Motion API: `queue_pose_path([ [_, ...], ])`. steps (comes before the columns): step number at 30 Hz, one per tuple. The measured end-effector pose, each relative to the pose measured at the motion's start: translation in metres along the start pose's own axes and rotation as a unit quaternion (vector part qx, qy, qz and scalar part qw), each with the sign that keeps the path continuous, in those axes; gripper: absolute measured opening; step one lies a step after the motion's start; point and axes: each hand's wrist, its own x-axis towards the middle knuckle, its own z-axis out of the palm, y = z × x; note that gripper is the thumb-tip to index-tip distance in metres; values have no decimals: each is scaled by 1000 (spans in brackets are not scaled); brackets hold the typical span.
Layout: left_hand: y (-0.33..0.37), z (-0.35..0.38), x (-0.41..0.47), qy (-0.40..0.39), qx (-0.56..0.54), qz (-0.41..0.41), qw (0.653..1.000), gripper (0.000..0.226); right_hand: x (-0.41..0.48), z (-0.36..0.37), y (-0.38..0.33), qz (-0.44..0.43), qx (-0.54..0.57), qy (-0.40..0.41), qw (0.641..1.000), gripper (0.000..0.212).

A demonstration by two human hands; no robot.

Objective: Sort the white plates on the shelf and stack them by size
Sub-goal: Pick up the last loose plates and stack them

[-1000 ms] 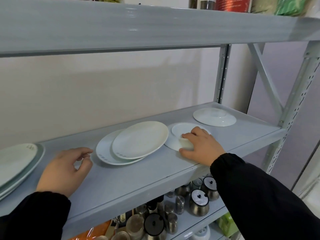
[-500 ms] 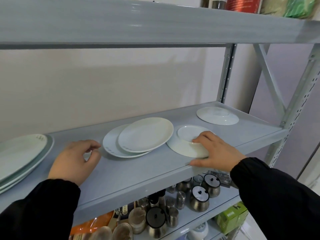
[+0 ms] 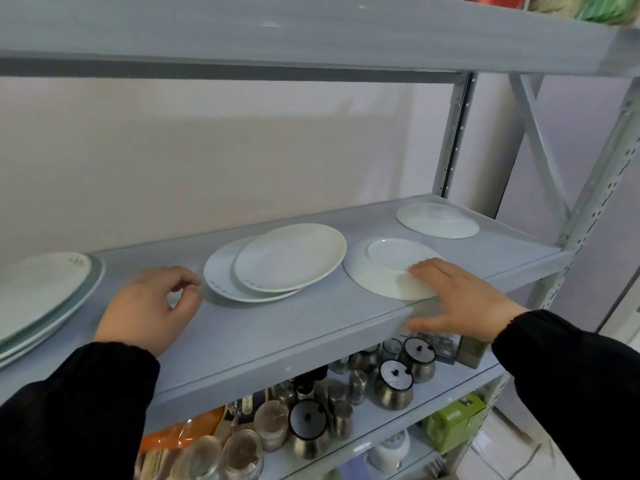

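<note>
An upside-down white plate (image 3: 384, 268) lies at the front edge of the grey shelf (image 3: 277, 334). My right hand (image 3: 460, 299) has its fingers on the plate's near rim and its thumb below the shelf lip. Left of it, a cream plate (image 3: 291, 256) sits off-centre on a slightly wider white plate (image 3: 220, 275). Another upside-down white plate (image 3: 438, 220) rests at the far right back. Large oval plates (image 3: 38, 285) are stacked at the far left. My left hand (image 3: 149, 306) rests on the shelf beside the two-plate pile, fingers loosely curled, holding nothing.
The shelf above (image 3: 277, 32) hangs low over the plates. A metal upright (image 3: 450, 133) stands at the back right corner. The shelf below holds several steel canisters (image 3: 394, 382), glass jars (image 3: 242, 455) and a green box (image 3: 453, 420).
My right hand has dragged the upside-down plate forward to the shelf's front edge, and its thumb now hooks under the lip. My left hand has stayed in place.
</note>
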Motion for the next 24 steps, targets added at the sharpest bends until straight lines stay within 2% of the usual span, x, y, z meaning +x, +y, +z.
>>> queue_pose_path([
  [4,2,-1,1,4,0,6,1000,11,22,-7,-10,-12,12,-8,1000,104],
  [6,3,-2,1,7,-6,8,1000,13,28,-5,-13,-15,49,-9,999,93],
  [8,4,-1,1,6,-5,17,1000,14,33,-4,-12,-2,62,-8,998,86],
  [13,7,-2,3,3,-2,18,1000,15,51,-5,-18,33,39,-31,998,85],
  [17,6,-3,2,-1,3,18,1000,16,35,-8,-22,-13,21,-13,1000,74],
  [19,5,-3,2,1,6,18,1000,17,23,-8,-19,-41,4,-6,999,76],
  [24,7,-3,1,4,12,17,1000,18,22,-6,-18,-76,-56,10,995,97],
])
